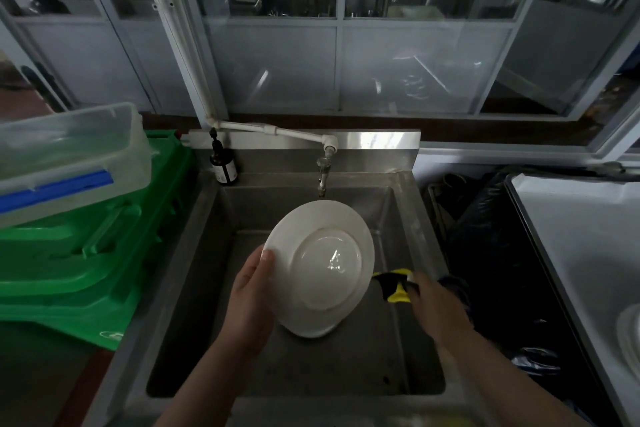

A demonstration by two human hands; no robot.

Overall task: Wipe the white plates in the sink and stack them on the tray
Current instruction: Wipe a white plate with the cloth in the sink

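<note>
Left hand [251,291] grips the white plate [322,267] by its left rim, tilted over the sink [207,253], underside up. Right hand [433,305], pinching the yellow-black sponge [393,284], sits just right of the plate.

You've got a dark bottle [223,166] at the sink's back-left corner, tap [322,174] at back edge, clear tub [69,156] atop green crates [86,253] left.

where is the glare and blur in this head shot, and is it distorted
Head view: a bright glare spot sits on the underside of the white plate; the sink basin is dim; window frames bow from wide-angle distortion; the frame's lower edge is soft.
</note>
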